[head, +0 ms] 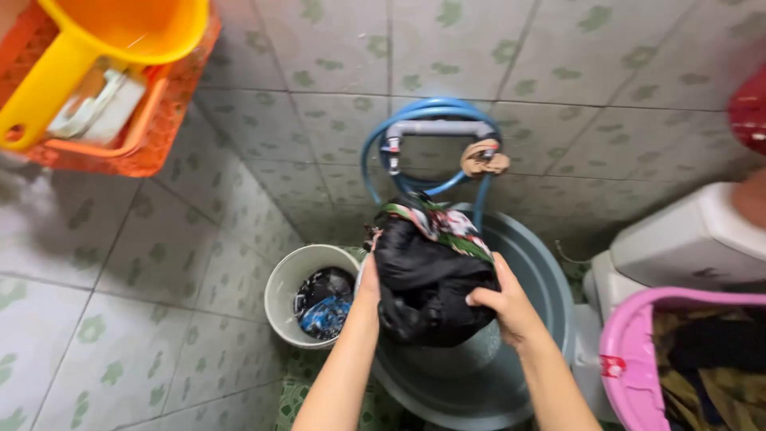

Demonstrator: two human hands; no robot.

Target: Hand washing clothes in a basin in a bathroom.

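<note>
bundle (427, 275): a black wad of cloth with a green, red and white patterned piece on top, held up over the grey basin (536, 263), clear of its floor.
handling: soft and limp, likely wet and so heavier than it looks; it sags and bulges between the hands. Slick folds could slide, so a grip from both sides, low on the mass, looks safest.
left hand (368, 279): pressed against the bundle's left flank, mostly hidden behind the cloth; fingers seem curled into it, though I cannot see them fully.
right hand (503, 303): closed over the lower right side, fingers dug into the black fabric, thumb on top.
arms: both forearms reach up from the bottom edge, converging on the bundle, wrists bent inward.
nearby: white bucket (281, 307) with dark clothes to the left; pink tub (626, 343) to the right; blue hose (375, 152) looped on the tiled wall behind.
</note>
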